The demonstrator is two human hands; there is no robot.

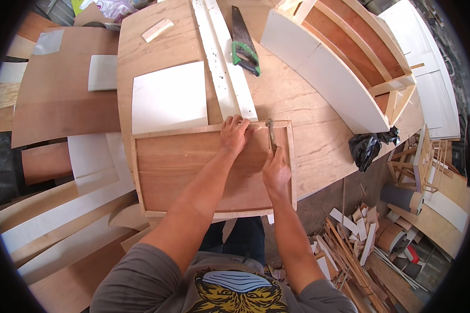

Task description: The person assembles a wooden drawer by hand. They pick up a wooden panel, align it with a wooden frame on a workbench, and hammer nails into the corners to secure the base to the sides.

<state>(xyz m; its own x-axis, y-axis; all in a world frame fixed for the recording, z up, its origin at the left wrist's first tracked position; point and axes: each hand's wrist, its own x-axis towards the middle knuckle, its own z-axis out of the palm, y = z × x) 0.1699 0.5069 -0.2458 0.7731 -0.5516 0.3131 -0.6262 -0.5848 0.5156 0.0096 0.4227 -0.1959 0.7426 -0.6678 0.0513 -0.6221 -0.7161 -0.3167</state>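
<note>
A shallow wooden panel with a raised frame (188,172) lies at the near edge of the table, in front of my body. My left hand (236,134) is closed over the far rim of this framed panel, fingers curled at its edge. To its right, my right hand (277,169) grips a hammer (272,136) by the handle. The hammer's head is over the far rim, close to the panel's far right corner. Whether a nail sits under the head is too small to tell.
Beyond the panel lie a white board (169,96), a long white strip (222,62), a green-handled saw (244,47) and a small wood block (157,30). A curved white cabinet frame (324,62) stands at right, near a black plastic bag (365,148). Wood scraps (350,235) cover the floor.
</note>
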